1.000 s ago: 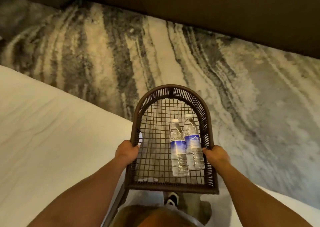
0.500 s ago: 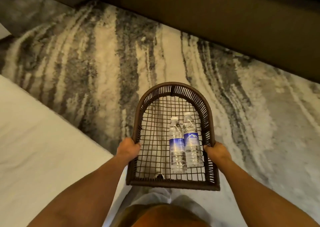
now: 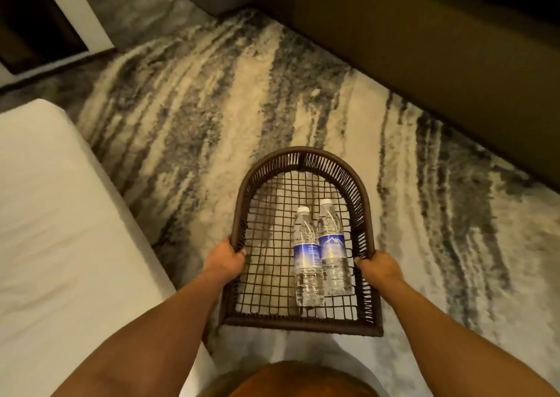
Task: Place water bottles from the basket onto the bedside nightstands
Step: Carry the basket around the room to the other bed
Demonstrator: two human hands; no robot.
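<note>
While both hands grip basket (image 3: 303,161), two bottles (image 3: 321,251) inside

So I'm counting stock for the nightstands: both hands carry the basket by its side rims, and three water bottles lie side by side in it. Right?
Not quite: the head view shows two water bottles, not three. The rest holds: the left hand and right hand grip the side rims of the basket, and the bottles lie side by side in it.

Head cam, looking steeply down, close over basket (image 3: 303,157)
</note>
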